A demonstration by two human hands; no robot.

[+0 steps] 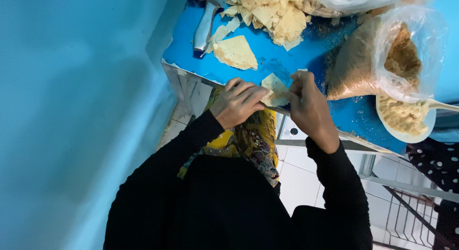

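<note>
Both arms, in black sleeves, reach up from the lower middle of the frame and meet at its centre. The left hand (237,102) is curled, fingers bent toward the right. The right hand (308,106) faces it, fingertips pinched, wrist angled toward lower right.

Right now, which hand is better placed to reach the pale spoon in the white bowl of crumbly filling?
Right, probably: the right hand sits nearer the white bowl and its pale spoon; the left hand lies beyond the thin pale pastry piece both hold.
</note>
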